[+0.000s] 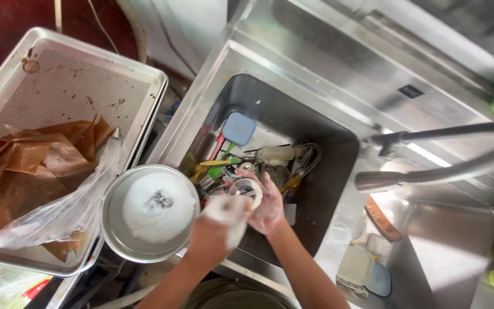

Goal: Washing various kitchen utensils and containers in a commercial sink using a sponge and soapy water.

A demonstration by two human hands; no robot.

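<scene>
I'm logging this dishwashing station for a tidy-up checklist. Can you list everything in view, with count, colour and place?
sink basin: one, steel, centre
utensil pile: several, mixed colours with a blue spatula and a whisk, in basin
small cup: one, clear or metal, cannot tell, over basin
round bowl: one, steel, white foam inside, on sink's left edge
baking tray: one, steel, perforated, left
brown paper: crumpled, on tray
plastic bag: one, clear, tray edge
tap: one, grey, right
sponges and pads: several, lower right counter
left hand: soapy, holding a white sponge or cloth
right hand: soapy, holding cup
</scene>
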